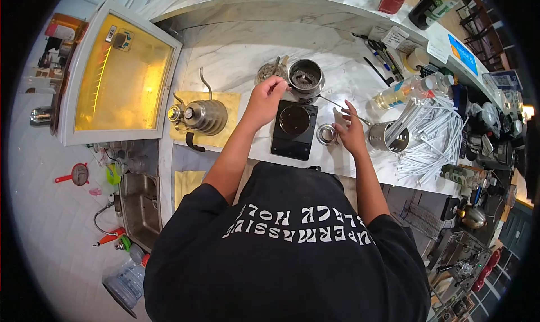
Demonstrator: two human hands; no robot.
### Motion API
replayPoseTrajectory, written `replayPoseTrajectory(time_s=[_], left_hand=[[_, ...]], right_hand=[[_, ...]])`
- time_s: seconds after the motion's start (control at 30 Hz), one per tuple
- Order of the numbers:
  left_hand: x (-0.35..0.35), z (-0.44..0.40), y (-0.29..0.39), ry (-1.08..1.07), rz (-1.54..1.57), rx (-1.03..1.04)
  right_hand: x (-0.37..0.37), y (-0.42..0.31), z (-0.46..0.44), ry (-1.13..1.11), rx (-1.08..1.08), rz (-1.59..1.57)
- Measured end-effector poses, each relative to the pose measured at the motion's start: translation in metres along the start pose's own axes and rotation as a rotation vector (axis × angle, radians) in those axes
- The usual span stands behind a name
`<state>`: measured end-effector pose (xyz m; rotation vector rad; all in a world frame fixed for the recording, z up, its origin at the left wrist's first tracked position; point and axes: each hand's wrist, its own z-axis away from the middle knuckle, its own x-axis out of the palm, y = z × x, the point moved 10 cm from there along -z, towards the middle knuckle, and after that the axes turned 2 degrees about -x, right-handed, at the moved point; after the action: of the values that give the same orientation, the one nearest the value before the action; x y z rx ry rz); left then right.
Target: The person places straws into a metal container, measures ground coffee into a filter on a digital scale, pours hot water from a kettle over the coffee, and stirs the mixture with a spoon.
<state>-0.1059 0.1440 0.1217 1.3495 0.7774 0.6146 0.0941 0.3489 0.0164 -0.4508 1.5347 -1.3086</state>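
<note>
A: Behind and around the fingers, what surface?
B: White, grey-veined marble counter (225, 46), with a yellow-lit, white-framed glass panel (124, 74) off to the far left.

A: And left of the left fingers?
B: A silver gooseneck kettle (207, 118) with a black handle, upright on a yellow cloth (232, 105).

A: At the left hand (263, 104) itself?
B: Fingers curled in close together, right at the near-left rim of a round, dark-walled metal pot (307, 78), bubbly dark contents inside. Grip on pot: cannot tell. Just beyond the fingertips, a small clear bowl (271, 70). Nearer the body, a black flat scale (292, 147) under a round dark vessel (294, 120).

A: Then the right hand (352, 135)?
B: Fingers spread and loosely bent, around a thin metal rod (332, 102) slanting from near the pot; firm contact not clear. Beside the thumb, a small round metal cup (327, 134). To the right, an open silver metal canister (381, 137) and a loose heap of white straws (430, 139).

A: Main risks?
B: Probably a spill onto the scale, from a knock against the rod or a tug at the pot rim. Possibly also a tipped small cup, from a low sweep of the right thumb.
</note>
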Motion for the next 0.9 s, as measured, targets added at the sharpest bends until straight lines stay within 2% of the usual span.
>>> replayPoseTrajectory(time_s=[0.27,0.57,0.9], left_hand=[[0.015,-0.023,-0.051,-0.069,-0.097,-0.055],[0.017,-0.026,-0.063,-0.131,-0.264,-0.063],[0.012,-0.025,-0.082,-0.070,-0.029,-0.139]], right_hand=[[-0.016,0.012,0.006,0.066,0.041,-0.001],[-0.010,0.016,0.013,0.075,0.088,-0.025],[-0.003,0.003,0.031,0.085,0.082,-0.047]])
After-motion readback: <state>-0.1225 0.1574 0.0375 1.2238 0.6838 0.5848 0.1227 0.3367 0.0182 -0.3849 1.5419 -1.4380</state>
